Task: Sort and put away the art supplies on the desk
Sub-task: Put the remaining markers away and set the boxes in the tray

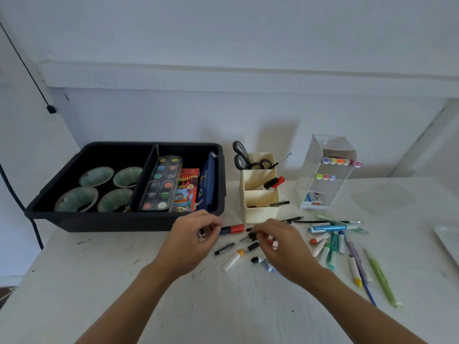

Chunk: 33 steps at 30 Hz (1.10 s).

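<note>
Sorting on a white desk [223,306]: black bin [111,222] at 10 o'clock, cream organizer [260,212] at 12, loose markers [330,228] at 3 — left grip [193,237] pinches a red-capped marker [233,229], right grip [280,244] pinches a black pen [251,236] among crowded pens.

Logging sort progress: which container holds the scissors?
The cream holder, between the other two: scissors stand in its back slot. The black tray holds paints and cups; the clear rack holds markers.
</note>
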{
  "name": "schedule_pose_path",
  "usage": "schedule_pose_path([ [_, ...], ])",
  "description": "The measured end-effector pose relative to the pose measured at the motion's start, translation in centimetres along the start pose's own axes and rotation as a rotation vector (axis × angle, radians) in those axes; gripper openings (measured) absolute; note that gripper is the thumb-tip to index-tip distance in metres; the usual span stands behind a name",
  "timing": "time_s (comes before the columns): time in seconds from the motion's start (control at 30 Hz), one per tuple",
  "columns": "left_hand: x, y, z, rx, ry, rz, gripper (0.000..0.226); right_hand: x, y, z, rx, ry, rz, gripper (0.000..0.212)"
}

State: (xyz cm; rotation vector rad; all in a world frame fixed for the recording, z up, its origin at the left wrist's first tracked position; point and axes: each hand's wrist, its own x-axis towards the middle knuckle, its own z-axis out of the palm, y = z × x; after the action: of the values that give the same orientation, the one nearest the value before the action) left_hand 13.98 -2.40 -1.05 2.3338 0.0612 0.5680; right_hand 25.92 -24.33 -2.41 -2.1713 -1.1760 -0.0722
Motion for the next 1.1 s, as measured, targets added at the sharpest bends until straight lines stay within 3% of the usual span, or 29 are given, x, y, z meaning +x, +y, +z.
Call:
schedule_pose_path([
  [0.2, -2.4, -0.6, 4.2, 0.223, -0.247, -0.140, 0.037, -4.9, 3.3, 0.1, -0.193, -0.122, 0.056, 0.021],
  [0.33, -3.2, -1.1, 6.6, 0.477, -0.389, -0.264, 0.051, -6.3, 3.9, -0.1, -0.230, -0.173, 0.050, 0.039],
  [0.5, -3.1, -1.1, 8.1, 0.502, -0.259, -0.307, 0.042, -6.5, 4.7, -0.4, -0.276, -0.233, 0.031, 0.044],
  [0.67, -2.2, -0.7, 8.9, 0.452, -0.112, -0.309, 0.015, -4.9, 4.9, -0.7, -0.257, -0.235, 0.012, 0.036],
  [0.87, -0.5, 0.7, 10.1, 0.509, -0.174, -0.456, 0.012, -0.5, 4.8, 0.1, -0.306, -0.272, -0.037, 0.035],
  [1.1, 0.2, 1.2, 9.8, 0.359, -0.182, -0.560, 0.014, 1.3, 5.1, 1.0, -0.350, -0.339, -0.044, 0.028],
])
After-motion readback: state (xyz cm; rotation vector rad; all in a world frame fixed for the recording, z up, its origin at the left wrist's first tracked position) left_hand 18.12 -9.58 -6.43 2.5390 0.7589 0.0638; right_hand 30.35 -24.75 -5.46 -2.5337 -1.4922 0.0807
